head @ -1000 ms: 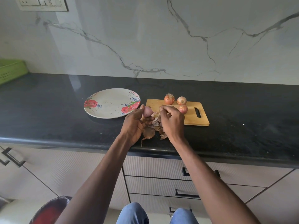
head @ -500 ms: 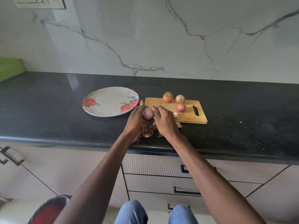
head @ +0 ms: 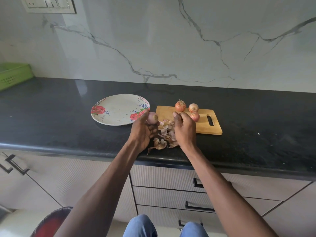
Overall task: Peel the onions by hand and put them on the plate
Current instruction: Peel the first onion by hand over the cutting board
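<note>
On black stone counter, front edge:
Left hand (head: 142, 132): fingers curled round pale pink peeled onion (head: 152, 118), just beside floral white plate (head: 109, 120).
Right hand (head: 185, 130): fingers curled; whether it pinches anything cannot be told.
Papery brown skins (head: 163, 135): heaped between hands.
Wooden cutting board (head: 208, 128): three unpeeled orange onions (head: 180, 106).

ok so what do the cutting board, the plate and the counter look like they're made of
Cutting board: pale wood or bamboo, matt, with warm tan colour and a cut-out handle slot. Plate: ceramic or melamine, I cannot tell which; smooth off-white with printed red roses. Counter: polished black stone, probably granite, glossy and finely speckled.
</note>
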A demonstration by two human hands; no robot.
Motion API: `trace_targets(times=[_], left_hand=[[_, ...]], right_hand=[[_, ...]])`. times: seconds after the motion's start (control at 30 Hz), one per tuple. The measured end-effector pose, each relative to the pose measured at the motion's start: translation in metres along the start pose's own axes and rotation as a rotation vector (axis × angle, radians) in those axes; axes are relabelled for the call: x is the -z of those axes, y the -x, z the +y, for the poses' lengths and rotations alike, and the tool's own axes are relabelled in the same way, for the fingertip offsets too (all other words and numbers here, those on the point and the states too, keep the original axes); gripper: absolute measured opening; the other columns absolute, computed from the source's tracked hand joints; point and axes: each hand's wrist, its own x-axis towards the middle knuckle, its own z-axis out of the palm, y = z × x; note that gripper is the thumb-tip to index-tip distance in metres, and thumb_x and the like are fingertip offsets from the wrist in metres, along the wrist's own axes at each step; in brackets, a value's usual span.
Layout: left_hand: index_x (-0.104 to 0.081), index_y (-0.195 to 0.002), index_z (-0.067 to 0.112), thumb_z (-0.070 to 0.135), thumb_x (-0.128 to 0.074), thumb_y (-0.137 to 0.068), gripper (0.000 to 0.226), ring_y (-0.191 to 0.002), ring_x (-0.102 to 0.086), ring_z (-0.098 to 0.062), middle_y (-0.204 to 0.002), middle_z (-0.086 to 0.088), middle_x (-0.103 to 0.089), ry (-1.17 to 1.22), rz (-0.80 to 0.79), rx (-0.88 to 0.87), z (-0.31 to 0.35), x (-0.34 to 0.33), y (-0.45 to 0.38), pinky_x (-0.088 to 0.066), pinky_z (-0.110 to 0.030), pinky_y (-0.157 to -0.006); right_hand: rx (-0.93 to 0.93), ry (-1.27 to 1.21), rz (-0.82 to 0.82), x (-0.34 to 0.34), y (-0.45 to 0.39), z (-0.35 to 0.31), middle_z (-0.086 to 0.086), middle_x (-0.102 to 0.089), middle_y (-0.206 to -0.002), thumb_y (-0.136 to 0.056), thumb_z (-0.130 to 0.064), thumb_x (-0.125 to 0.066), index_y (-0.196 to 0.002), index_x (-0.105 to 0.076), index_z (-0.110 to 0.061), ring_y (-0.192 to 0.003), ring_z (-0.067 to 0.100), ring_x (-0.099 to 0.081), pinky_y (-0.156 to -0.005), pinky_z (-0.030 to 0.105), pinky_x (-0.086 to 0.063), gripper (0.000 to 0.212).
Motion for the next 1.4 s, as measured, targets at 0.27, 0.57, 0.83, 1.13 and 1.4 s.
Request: trace_targets(times=[0.27, 0.57, 0.83, 1.13, 1.4], left_hand=[[-0.061, -0.082, 0.013, 0.04, -0.05, -0.104, 0.036, -0.048, -0.048, -0.013, -0.064, -0.004, -0.058, -0.059, -0.047, -0.121, -0.006, -0.004, 0.002, -0.036, -0.023, -0.042], [-0.055, -0.088, 0.013, 0.047, -0.076, -0.085, 0.04, -0.063, -0.055, -0.022, -0.071, -0.005, -0.058, -0.189, -0.151, -0.172, -0.009, -0.005, 0.003, -0.049, -0.036, -0.06], [-0.065, -0.119, 0.008, 0.029, -0.067, -0.098, 0.029, -0.092, -0.072, -0.011, -0.1, -0.003, -0.076, -0.509, -0.114, -0.41, -0.015, -0.009, -0.004, -0.056, -0.027, -0.082], [-0.064, -0.095, 0.018, 0.043, -0.054, -0.102, 0.028, -0.066, -0.062, 0.003, -0.074, 0.011, -0.068, -0.629, 0.012, -0.459, -0.016, -0.017, -0.018, -0.049, -0.024, -0.064], [-0.06, -0.095, 0.006, 0.04, -0.05, -0.105, 0.036, -0.052, -0.046, -0.015, -0.07, -0.01, -0.053, -0.311, -0.039, -0.305, -0.012, -0.007, -0.023, -0.039, -0.025, -0.045]], right_hand=[[0.216, 0.085, -0.272, -0.008, 0.003, -0.002, 0.001, -0.059, -0.09, -0.096, -0.037, -0.06, -0.097, -0.06, -0.006, -0.078, 0.01, -0.055, -0.066, 0.027, -0.046, 0.031], [-0.001, 0.06, -0.377, -0.003, -0.003, -0.007, 0.012, -0.069, -0.086, -0.105, -0.026, -0.045, -0.094, -0.061, -0.003, -0.079, 0.025, -0.065, -0.069, 0.043, -0.05, 0.03], [-0.015, 0.238, -0.208, -0.005, -0.004, -0.007, 0.02, -0.069, -0.083, -0.103, -0.018, -0.046, -0.091, -0.061, 0.0, -0.07, 0.035, -0.064, -0.056, 0.042, -0.048, 0.026], [0.108, 0.268, -0.119, -0.01, -0.013, -0.003, 0.018, -0.064, -0.074, -0.099, -0.009, -0.052, -0.082, -0.056, -0.001, -0.064, 0.036, -0.059, -0.052, 0.036, -0.034, 0.019], [0.282, 0.146, -0.038, -0.012, -0.01, 0.004, 0.013, -0.068, -0.095, -0.097, -0.015, -0.059, -0.105, -0.06, -0.001, -0.079, 0.028, -0.065, -0.063, 0.042, -0.053, 0.016]])
